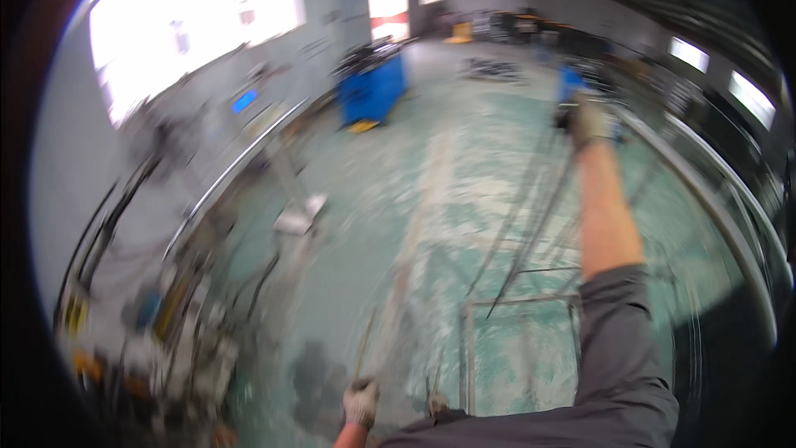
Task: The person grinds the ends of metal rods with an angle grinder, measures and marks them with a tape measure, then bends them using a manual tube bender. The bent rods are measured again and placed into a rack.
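My left hand (361,402), in a pale work glove, is low in the view near my body. Its fingers are closed round a thin brownish rod (365,344) that points up and away. My right arm stretches far forward on the right. At its end my gloved right hand (589,123) is blurred, with its fingers closed against a small dark thing (565,116) that I cannot make out. Long thin dark rods (531,232) slant down from near that hand toward a grey metal frame (467,357) standing over the floor.
Curved metal rails (705,178) run along the right. On the left are a shiny bar (228,174), a small pale stand (300,214) and cluttered machine parts (178,340). A blue cabinet (373,90) stands farther off by the wall. The floor (365,207) is worn green.
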### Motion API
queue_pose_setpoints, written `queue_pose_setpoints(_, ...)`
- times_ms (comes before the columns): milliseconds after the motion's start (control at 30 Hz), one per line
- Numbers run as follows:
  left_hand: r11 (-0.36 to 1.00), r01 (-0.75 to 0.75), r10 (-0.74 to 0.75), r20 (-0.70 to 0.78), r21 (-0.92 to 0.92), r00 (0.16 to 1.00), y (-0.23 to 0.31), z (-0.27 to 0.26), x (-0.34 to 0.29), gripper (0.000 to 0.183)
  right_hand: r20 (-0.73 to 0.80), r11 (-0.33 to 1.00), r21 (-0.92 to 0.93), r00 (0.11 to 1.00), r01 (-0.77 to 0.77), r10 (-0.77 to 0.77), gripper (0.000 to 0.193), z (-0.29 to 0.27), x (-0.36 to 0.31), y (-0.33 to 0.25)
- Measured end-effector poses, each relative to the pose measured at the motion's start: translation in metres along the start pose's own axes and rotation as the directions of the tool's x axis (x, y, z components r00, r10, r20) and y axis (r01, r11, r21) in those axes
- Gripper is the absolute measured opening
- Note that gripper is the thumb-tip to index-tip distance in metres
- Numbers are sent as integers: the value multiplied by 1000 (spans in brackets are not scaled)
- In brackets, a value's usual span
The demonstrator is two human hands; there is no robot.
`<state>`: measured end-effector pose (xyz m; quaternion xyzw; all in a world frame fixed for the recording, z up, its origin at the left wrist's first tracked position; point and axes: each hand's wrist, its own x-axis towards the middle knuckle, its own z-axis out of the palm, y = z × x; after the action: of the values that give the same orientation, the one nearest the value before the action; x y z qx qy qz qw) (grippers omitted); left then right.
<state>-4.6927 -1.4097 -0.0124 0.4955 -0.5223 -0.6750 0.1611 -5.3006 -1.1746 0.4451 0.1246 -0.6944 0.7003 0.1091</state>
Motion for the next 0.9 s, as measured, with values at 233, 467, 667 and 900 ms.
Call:
queue_pose_setpoints(233, 996, 0, 23, -262, 88, 965, -76, -134, -78, 31, -539, 729, -672, 761, -130, -361, 83, 0, -139, -8)
queue_pose_setpoints(467, 998, 59, -39, -537, 19, 843, -182, -325, -179, 33, 25, 880, -470, 998, 64, -60, 40, 162, -441, 155)
queue_pose_setpoints(667, 945, 282, -304, -763, -166, 571, -273, -465, -289, 32, 540, 870, -312, 682, -382, 493, 15, 262, -720, 228)
queue_pose_setpoints(900, 897, 31, -409, -798, -442, 443, -311, -522, -347, 37, 812, 507, -216, -135, 834, 568, 20, 273, -903, 315)
